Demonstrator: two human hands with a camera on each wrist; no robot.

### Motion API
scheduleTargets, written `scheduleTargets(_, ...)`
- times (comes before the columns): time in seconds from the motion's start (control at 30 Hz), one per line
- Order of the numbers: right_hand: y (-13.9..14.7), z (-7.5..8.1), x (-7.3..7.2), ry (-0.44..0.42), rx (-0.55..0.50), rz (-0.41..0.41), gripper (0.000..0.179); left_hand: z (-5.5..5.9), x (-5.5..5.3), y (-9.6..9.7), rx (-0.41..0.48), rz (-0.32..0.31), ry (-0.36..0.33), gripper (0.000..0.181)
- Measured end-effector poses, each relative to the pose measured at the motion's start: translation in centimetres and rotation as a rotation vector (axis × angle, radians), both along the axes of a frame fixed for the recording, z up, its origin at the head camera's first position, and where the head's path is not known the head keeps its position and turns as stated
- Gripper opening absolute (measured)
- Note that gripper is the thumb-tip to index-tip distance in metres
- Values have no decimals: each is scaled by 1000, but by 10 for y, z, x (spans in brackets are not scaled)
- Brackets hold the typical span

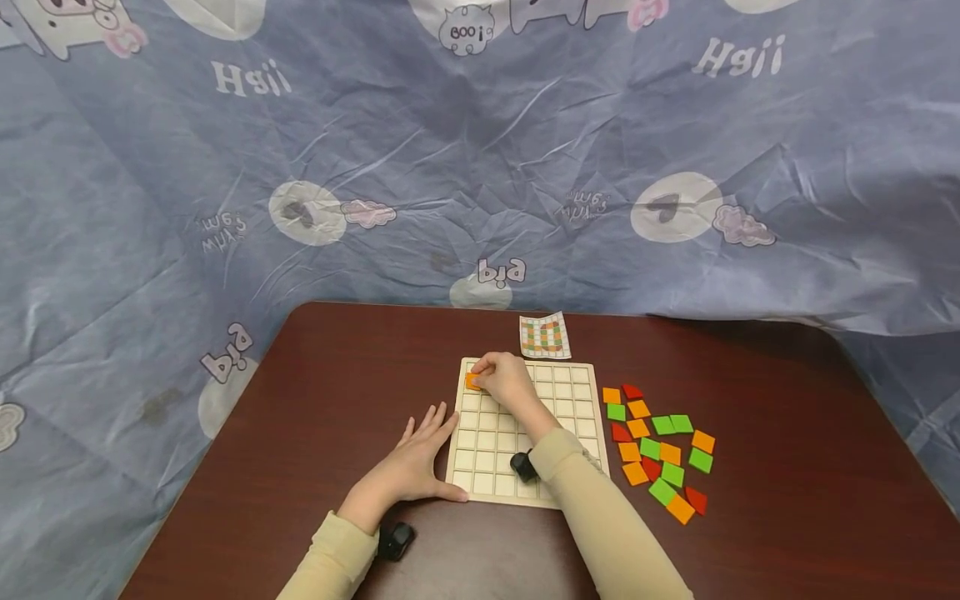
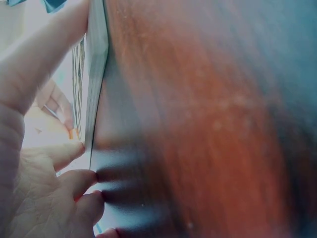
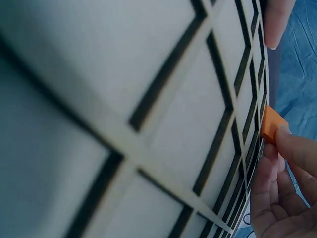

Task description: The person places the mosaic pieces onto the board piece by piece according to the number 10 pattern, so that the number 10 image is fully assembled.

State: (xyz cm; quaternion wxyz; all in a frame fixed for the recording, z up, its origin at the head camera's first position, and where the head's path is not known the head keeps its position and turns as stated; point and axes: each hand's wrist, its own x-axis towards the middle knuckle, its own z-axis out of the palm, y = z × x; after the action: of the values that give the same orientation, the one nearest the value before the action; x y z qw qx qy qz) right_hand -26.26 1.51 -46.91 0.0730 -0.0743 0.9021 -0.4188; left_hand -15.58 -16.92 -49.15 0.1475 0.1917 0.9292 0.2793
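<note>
A pale wooden grid board with square cells lies on the table. Near its far left corner my right hand pinches an orange square tile between thumb and fingers. In the right wrist view the orange tile is tilted against the grid, held by the right hand. My left hand lies spread at the board's left side, its thumb by the near left corner and its fingers along the edge. The left wrist view shows that hand touching the board's side.
Loose orange, green and red tiles are scattered right of the board, some square and some with a curved side. A small printed card with a coloured grid pattern lies behind it. Patterned blue cloth hangs behind the dark red-brown table.
</note>
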Motion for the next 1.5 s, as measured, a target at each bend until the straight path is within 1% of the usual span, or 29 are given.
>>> scheduleTargets(0.17, 0, -2, 0, 13, 42, 8, 9, 1, 1, 2, 0, -9, 6, 119)
scheduleTargets(0.37, 0, -7, 1, 82, 113, 47, 4, -1, 1, 2, -20, -8, 23, 119)
scheduleTargets(0.47, -1, -8, 0, 91, 120, 58, 5, -3, 1, 2, -24, -8, 25, 119)
scheduleTargets(0.6, 4, -5, 2, 64, 102, 58, 6, -3, 1, 3, -24, -12, 24, 119)
scheduleTargets(0.77, 19, 4, 4, -25, -7, 33, 13, -1, 2, 4, -18, -8, 21, 119)
scheduleTargets(0.8, 23, 7, 5, -49, -38, 23, 15, 0, 3, 4, -18, -6, 19, 119)
scheduleTargets(0.93, 43, 22, 6, -93, -124, -1, 22, 1, 4, 4, -19, 4, 14, 120)
scheduleTargets(1.13, 80, 40, 10, -115, -185, -41, 31, -2, 4, 2, -18, 3, 31, 120)
scheduleTargets(1.23, 103, 43, 14, -112, -201, -58, 35, -2, 4, 1, -15, 2, 25, 120)
scheduleTargets(1.33, 130, 42, 19, -120, -218, -83, 39, -2, 5, 1, -15, -1, 11, 119)
scheduleTargets(1.43, 157, 40, 25, -123, -200, -113, 42, 0, 5, 1, -12, -7, 4, 118)
scheduleTargets(1.5, 173, 39, 29, -119, -169, -130, 44, 0, 5, 1, -11, -12, 4, 118)
